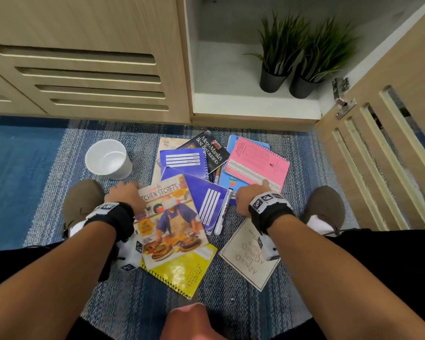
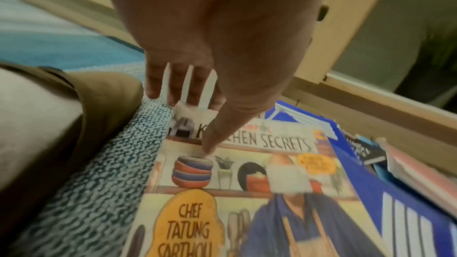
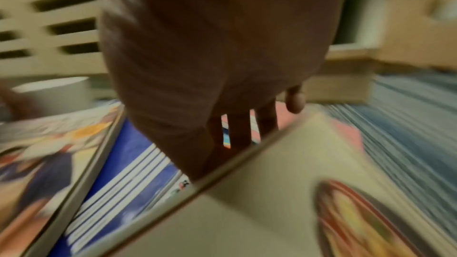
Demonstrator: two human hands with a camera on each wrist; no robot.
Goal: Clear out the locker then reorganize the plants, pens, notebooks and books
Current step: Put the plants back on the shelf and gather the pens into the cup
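Two plants in black pots, one (image 1: 276,60) touching the other (image 1: 317,67), are seen standing in the open locker (image 1: 231,77) at 1 o'clock, while the books and notebooks are heaped on the rug (image 1: 47,192) in front of it. At the centre of the heap a cookbook (image 1: 172,224) titled Kitchen Secrets is laid over a yellow notebook (image 1: 182,268) and is overlapped by nothing; its top-left corner is pinched by the left hand (image 1: 125,195), thumb on the cover and fingers (image 2: 178,83) reaching past the far edge in the left wrist view. Toward 12 o'clock a blue notebook (image 1: 184,161) and a black book (image 1: 209,148) are stacked crookedly, and a second blue notebook (image 1: 206,202) is tucked beside the cookbook with a white pen (image 1: 222,212) lying on its right edge. At 2 o'clock a pink notebook (image 1: 258,164) is rested on a light-blue one (image 1: 227,180); its near edge is touched by the right hand (image 1: 248,197), fingers extended, though whether anything is gripped cannot be told from the blurred right wrist view. A cream book (image 1: 245,263) is lying at 5 o'clock under the right wrist, and a white cup (image 1: 108,159) is standing upright at 10 o'clock, just apart from the heap
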